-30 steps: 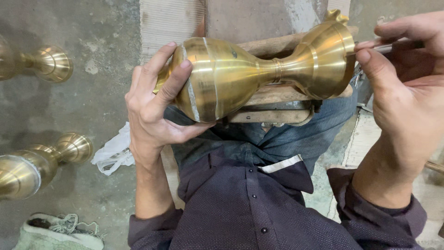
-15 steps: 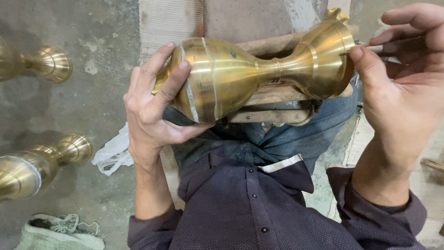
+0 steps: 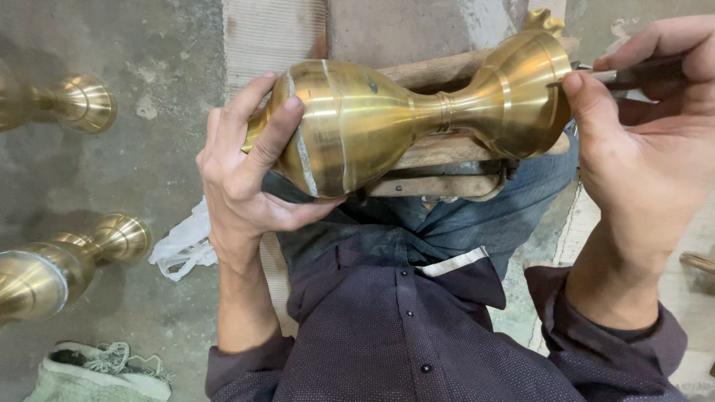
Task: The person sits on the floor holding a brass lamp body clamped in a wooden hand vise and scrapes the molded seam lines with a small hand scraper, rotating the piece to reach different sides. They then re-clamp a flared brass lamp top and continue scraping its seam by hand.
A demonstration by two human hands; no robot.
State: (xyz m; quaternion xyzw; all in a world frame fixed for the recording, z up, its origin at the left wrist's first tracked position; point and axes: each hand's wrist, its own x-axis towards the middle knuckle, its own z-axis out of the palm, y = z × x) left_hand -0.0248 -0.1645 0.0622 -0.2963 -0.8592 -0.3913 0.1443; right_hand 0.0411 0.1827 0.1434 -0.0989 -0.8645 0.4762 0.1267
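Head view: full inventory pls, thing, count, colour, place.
brass vase: 1, gold, lying sideways across the lap on a wooden block
wooden block: 1, brown, under the vase
other brass pieces: 2, gold, on the concrete floor at left, upper and lower
plastic bag: 1, white, on the floor by the left forearm
shoe: 1, pale green, bottom left corner
thin tool: 1, dark with a metal tip, at the vase's flared end
shirt: 1, dark purple, bottom centre
jeans: 1, blue, under the block
left hand: grips the vase's round body
right hand: holds the tool, thumb on the flared rim
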